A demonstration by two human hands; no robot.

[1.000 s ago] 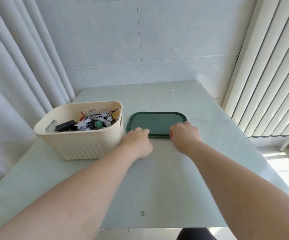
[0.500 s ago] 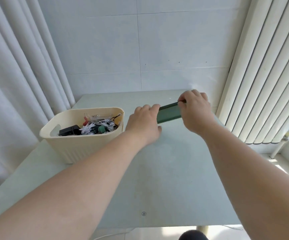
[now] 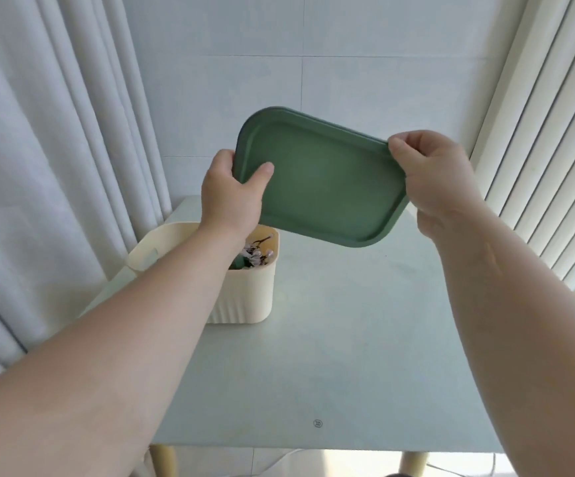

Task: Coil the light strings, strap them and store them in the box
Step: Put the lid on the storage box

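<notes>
A: What stands on the pale table point(image 3: 348, 339)?

B: A cream box point(image 3: 244, 294), open, at its far left side by the curtain.

A: And the green lid point(image 3: 324, 180)?

B: Raised in the air, tilted, above and to the right of the box. The left hand point(image 3: 227, 197) grips its left edge, thumb on the face; the right hand point(image 3: 437, 180) pinches its right corner.

A: The light strings point(image 3: 255, 256)?

B: Inside the box, partly hidden by the left forearm.

Green lid point(image 3: 320, 187); cream, seemingly ribbed box point(image 3: 248, 297)
</notes>
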